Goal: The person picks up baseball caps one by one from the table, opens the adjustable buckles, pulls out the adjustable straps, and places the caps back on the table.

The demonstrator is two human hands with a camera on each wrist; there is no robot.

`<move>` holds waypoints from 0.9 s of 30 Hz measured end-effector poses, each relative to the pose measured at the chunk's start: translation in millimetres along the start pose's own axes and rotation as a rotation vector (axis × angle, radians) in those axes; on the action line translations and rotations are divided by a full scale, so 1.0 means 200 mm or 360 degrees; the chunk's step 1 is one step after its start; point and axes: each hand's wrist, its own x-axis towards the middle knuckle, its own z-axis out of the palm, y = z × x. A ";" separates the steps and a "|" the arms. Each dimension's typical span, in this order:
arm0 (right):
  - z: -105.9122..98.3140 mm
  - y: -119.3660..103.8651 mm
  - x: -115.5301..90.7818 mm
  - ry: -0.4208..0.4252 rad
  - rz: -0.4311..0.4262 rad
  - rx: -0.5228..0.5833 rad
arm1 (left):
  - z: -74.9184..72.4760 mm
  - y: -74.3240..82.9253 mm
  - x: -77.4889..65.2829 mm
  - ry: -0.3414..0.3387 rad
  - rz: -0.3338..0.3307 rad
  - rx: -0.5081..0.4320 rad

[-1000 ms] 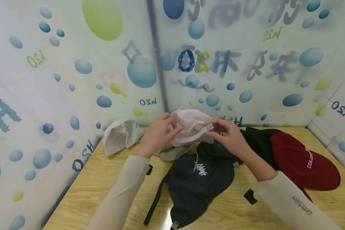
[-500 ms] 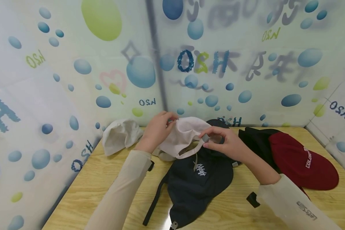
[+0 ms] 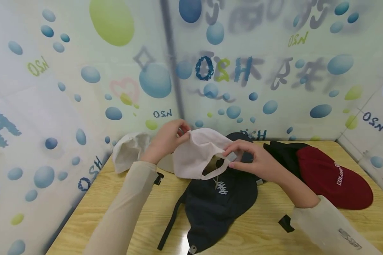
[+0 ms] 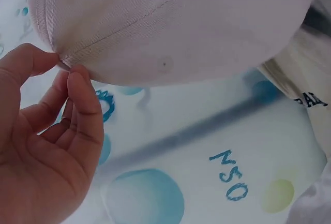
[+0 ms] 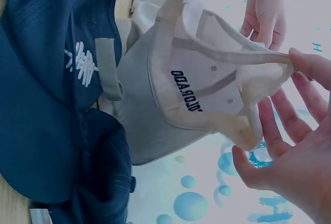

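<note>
A pale pinkish-white baseball cap hangs between both hands, the opening above its back strap facing the wearer. My left hand pinches the top of the crown between thumb and fingertips; the left wrist view shows the crown's cloth puckered there. My right hand pinches the back strap near its grey end. In the right wrist view the cap's inside shows, with dark lettering and a grey-beige brim. Below the cap, a navy cap with white lettering lies on the table.
To the left stands an off-white cap. A maroon cap and a black cap lie overlapping at the right. The patterned backdrop rises behind the wooden table.
The pale cap has turned, its crown's outside now facing the wearer with the back opening showing. My left hand has shifted left to the crown's top; the right still holds the strap.
</note>
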 end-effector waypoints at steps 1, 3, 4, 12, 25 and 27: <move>-0.01 -0.01 0.00 0.0013 -0.0014 -0.0017 | -0.02 0.00 -0.01 0.0007 -0.0014 -0.0019; -0.02 -0.02 -0.01 0.0030 -0.0030 -0.0046 | -0.07 -0.01 -0.04 0.0033 -0.0022 -0.0042; -0.03 -0.03 -0.01 0.0039 -0.0026 -0.0062 | -0.10 -0.01 -0.05 0.0049 -0.0023 -0.0045; -0.07 -0.03 -0.04 0.0073 0.0006 -0.0158 | -0.32 -0.04 -0.20 0.0192 -0.0066 -0.0048; -0.08 0.03 -0.07 0.0099 -0.0010 -0.0140 | -0.50 -0.07 -0.52 0.0263 -0.0250 0.0250; -0.08 0.03 -0.07 0.0100 0.0003 -0.0144 | -0.50 -0.09 -0.55 0.0227 -0.0277 0.0304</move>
